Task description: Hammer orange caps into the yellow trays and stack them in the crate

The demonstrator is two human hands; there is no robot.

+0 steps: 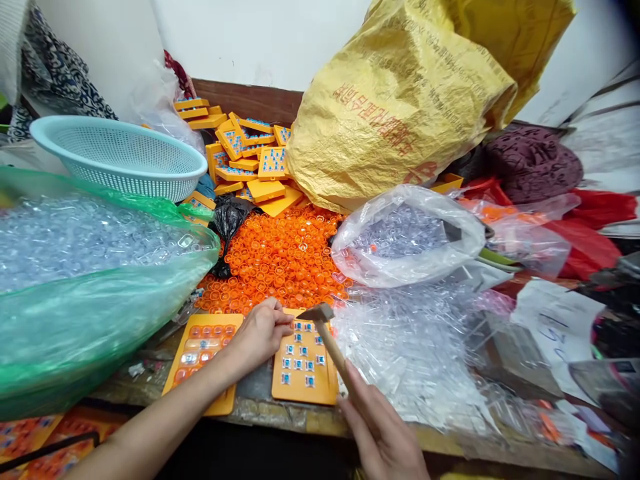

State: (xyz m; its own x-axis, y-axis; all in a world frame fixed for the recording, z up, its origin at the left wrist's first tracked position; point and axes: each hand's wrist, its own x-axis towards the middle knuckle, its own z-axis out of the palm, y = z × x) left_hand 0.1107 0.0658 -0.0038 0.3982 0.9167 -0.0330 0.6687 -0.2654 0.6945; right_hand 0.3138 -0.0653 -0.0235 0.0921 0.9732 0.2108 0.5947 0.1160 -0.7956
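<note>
My right hand (pixel 383 427) is wrapped round the wooden handle of a small hammer (pixel 334 350). The hammer's metal head is over the top edge of a yellow-orange plastic board (pixel 305 387), which carries several small square pieces with blue centres. Fingers pinched together, my left hand (pixel 267 327) is at the board's upper left corner; what it holds, if anything, is too small to make out. Partly behind my left forearm lies a second yellow-orange board (pixel 220 403), with rows of orange and clear caps on it.
Loose orange caps (pixel 285 260) are heaped behind the boards. A green bag (pixel 100 313) of clear pieces is at left, below a blue basket (pixel 120 153). Clear plastic strips (pixel 415 353) and a white bag (pixel 405 267) lie right; a yellow sack (pixel 390 120) stands behind.
</note>
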